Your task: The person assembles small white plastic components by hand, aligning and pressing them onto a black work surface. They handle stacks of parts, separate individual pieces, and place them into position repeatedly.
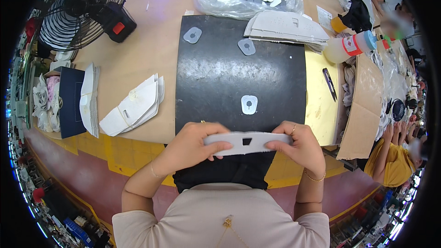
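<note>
Now, item: grey strip, cutout mid.
L hand: fingers pinch left end.
R hand: fingers pinch right end.
Below: black mat, table.

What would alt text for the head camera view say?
Both hands, left hand and right hand, hold a long white cut-out piece over a black mat bearing small grey patches; a fan stands far left.
</note>
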`<state>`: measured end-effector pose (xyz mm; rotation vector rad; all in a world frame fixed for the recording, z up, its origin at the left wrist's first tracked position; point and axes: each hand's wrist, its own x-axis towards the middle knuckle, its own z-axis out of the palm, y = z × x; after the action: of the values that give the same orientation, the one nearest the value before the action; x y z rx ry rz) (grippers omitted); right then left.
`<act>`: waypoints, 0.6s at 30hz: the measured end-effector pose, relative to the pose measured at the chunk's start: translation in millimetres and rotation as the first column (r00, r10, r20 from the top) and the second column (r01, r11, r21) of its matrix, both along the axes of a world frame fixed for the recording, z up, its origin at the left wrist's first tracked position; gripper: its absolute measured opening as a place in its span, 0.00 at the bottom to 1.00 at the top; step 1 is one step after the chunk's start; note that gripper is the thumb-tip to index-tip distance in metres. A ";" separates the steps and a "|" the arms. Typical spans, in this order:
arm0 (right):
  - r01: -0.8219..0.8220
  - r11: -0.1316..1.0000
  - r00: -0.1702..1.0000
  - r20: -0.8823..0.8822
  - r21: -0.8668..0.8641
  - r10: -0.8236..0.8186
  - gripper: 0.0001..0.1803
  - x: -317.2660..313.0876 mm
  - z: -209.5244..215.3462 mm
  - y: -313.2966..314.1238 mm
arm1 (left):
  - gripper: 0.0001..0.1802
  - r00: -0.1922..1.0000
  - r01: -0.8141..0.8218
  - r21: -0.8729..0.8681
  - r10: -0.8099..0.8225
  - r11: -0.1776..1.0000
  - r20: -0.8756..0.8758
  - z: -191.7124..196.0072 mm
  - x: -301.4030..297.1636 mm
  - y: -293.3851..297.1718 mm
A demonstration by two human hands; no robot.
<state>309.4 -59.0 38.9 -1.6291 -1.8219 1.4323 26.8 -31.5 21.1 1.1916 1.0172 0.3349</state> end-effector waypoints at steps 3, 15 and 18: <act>0.170 0.983 0.983 -0.085 0.065 -0.164 0.11 4.3 -13.9 1.4 | 0.18 0.991 -0.132 0.022 0.131 0.991 0.010 -1.9 4.3 7.7; 0.359 0.887 0.930 -0.040 0.291 -0.364 0.10 -24.3 -32.8 13.2 | 0.12 0.948 -0.102 0.558 0.250 0.824 -0.195 -18.3 28.0 24.8; 0.386 0.874 0.911 0.029 0.297 -0.412 0.11 -32.9 -25.7 15.9 | 0.14 0.937 -0.076 0.622 0.269 0.779 -0.222 -24.3 29.1 25.0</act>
<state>276.5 -43.1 13.3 -1.8042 -1.5253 0.8848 55.9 -6.5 -3.2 1.7746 1.3465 0.6826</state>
